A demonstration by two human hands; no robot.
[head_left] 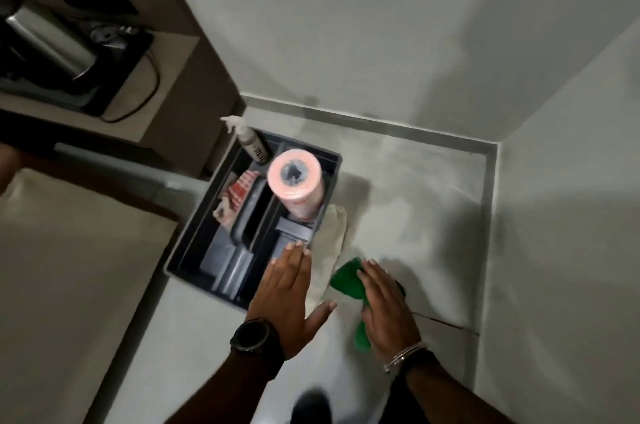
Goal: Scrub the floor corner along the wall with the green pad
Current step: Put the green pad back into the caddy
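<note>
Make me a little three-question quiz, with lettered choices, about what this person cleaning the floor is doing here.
1. Where is the pink roll?
A. on the shelf
B. upright in the grey caddy
C. on the bed

2. What colour is the pad?
A. green
B. yellow
C. blue

3. How is the left hand?
A. clenched on a bottle
B. open and flat, holding nothing
C. gripping the roll

Answers:
1 B, it stands in a caddy compartment.
2 A, green shows under the right hand.
3 B, its fingers are spread by the caddy's edge.

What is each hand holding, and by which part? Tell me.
Right hand grips the green pad around its middle, both ends sticking out. Left hand is open, holding nothing.
</note>
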